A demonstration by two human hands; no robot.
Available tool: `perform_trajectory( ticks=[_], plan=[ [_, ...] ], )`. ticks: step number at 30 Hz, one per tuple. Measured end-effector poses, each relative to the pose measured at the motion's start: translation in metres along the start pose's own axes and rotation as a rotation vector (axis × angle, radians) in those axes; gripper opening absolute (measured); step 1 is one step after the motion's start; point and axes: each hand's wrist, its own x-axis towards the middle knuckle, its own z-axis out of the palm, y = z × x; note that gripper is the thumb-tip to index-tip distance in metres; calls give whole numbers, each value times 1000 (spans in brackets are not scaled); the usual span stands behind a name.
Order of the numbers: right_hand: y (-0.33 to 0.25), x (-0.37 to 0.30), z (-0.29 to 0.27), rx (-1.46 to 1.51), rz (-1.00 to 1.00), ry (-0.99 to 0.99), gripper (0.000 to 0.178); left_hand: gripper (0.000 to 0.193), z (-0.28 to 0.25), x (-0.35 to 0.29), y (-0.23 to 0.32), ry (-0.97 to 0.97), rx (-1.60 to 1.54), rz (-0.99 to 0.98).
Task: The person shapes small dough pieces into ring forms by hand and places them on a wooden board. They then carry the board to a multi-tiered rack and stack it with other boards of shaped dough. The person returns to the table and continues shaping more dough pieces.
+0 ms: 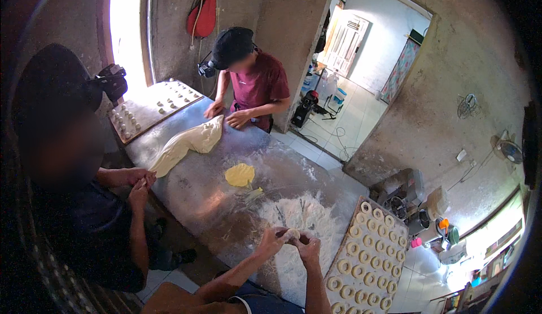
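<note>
Between my two hands, just above the table, is a small round piece of pale dough (292,233). The fingers of my left hand (271,242) pinch it from one side, and those of my right hand (308,249) grip it from the other. Whether the piece has a hole cannot be made out. Under and beyond my hands, white flour (307,215) is spread over the metal table (195,201). Close by on my right lies a board (357,219) bearing rows of ring-shaped dough pieces (370,279).
A yellow lump (240,174) lies mid-table. Across from me, a co-worker in a maroon shirt (262,82) and another at left (107,218) handle a long dough mass (189,145). A board of dough balls (152,110) sits at far left. Pots and buckets (420,221) stand beyond the right board.
</note>
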Motion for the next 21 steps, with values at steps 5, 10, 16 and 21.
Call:
perform_trajectory(
  ticks=[5,10,16,21],
  plan=[
    [-14,-8,13,72,-5,73,47,33,3,-6,4,-46,-297,-26],
    [-20,-14,0,452,66,-223,45,43,-2,-13,2,-250,-859,-302],
    [10,-1,-8,363,406,121,43,33,21,-10,-8,-212,-864,14],
    [23,1,-19,986,272,361,53,21,65,8,-12,67,-725,-21]
  ],
)
